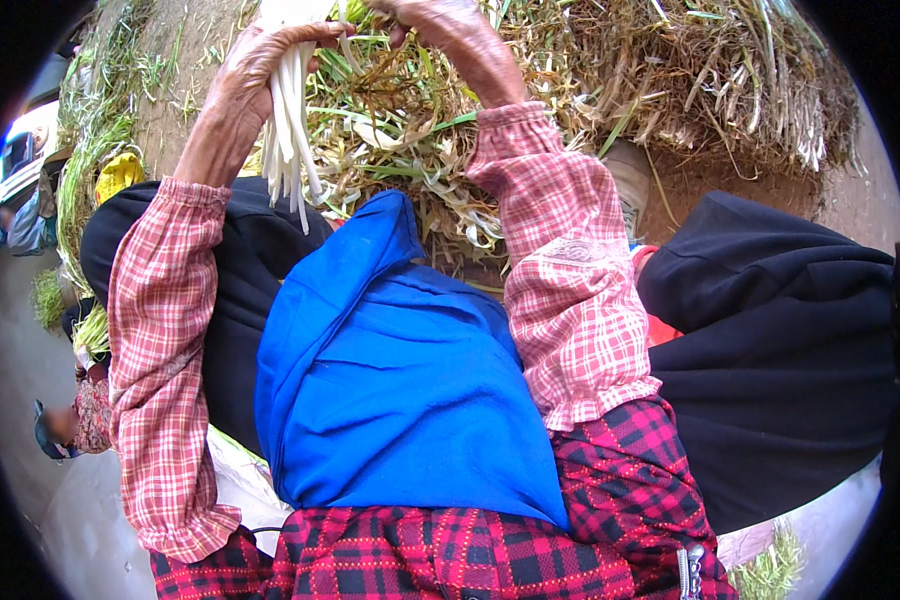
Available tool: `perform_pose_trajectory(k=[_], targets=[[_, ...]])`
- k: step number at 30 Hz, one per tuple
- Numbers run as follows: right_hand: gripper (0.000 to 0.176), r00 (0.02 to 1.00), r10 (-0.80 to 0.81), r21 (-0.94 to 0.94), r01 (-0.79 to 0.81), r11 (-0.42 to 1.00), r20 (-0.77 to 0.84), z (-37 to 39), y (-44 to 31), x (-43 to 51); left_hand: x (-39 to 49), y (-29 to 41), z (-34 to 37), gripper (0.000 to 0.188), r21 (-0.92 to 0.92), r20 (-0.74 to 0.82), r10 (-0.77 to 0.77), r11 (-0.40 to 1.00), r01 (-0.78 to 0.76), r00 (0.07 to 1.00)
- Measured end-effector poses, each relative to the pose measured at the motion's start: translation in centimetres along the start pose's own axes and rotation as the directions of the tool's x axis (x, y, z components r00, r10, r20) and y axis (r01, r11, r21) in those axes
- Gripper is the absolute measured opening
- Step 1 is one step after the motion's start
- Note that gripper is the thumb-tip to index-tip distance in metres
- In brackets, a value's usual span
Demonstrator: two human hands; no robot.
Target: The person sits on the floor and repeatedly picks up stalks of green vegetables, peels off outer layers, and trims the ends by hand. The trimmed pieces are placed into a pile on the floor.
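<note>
A bundle of long white plant stalks (291, 124) hangs from my left hand (270, 60), whose fingers are closed around it near the top edge of the view. To its right, my right hand (420, 22) reaches in from the other side, partly cut off by the top edge and blurred; whether it grips anything cannot be told. One thin pale stalk hangs between the two hands. Below and behind them lies a heap of peeled leaves and dry plant scraps (420, 165). A blue cloth (405, 375) covers my lap.
Dry, rooted stalks (750, 90) are piled at the upper right. Green stalks (82, 202) run along the left, beside a yellow bag (120, 176). Another person (94, 412) in a cap is at the far left, near a bunch of green stalks (92, 332).
</note>
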State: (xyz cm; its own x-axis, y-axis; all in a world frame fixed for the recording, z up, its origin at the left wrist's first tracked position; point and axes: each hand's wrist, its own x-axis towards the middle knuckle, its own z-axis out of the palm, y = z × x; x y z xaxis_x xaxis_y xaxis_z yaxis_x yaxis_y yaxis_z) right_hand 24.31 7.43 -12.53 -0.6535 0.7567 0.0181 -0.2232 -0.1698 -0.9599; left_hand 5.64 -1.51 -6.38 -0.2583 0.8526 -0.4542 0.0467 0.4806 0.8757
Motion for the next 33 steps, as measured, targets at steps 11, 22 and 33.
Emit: perform_pose_trajectory(k=[11, 22, 33], targets=[[0.022, 0.998, 0.01, -0.067, -0.015, 0.998, -0.069, 1.1, -0.1, 0.8, -1.0, 0.3, 1.4, 0.026, 0.028, -0.04, 0.12, 0.993, -0.118, 0.992], [0.015, 0.85, -0.499, -0.563, 0.332, 0.757, -0.17, 1.4, -1.0, 0.4, 0.6, -1.2, -1.0, 0.024, 0.104, -0.06, 0.102, 0.99, -0.095, 0.993], [0.018, 0.852, -0.513, -0.461, 0.416, 0.784, -0.105, 1.0, -0.4, 1.2, -0.4, -0.5, -1.2, 0.022, 0.234, 0.018, 0.14, 0.962, -0.14, 0.99]])
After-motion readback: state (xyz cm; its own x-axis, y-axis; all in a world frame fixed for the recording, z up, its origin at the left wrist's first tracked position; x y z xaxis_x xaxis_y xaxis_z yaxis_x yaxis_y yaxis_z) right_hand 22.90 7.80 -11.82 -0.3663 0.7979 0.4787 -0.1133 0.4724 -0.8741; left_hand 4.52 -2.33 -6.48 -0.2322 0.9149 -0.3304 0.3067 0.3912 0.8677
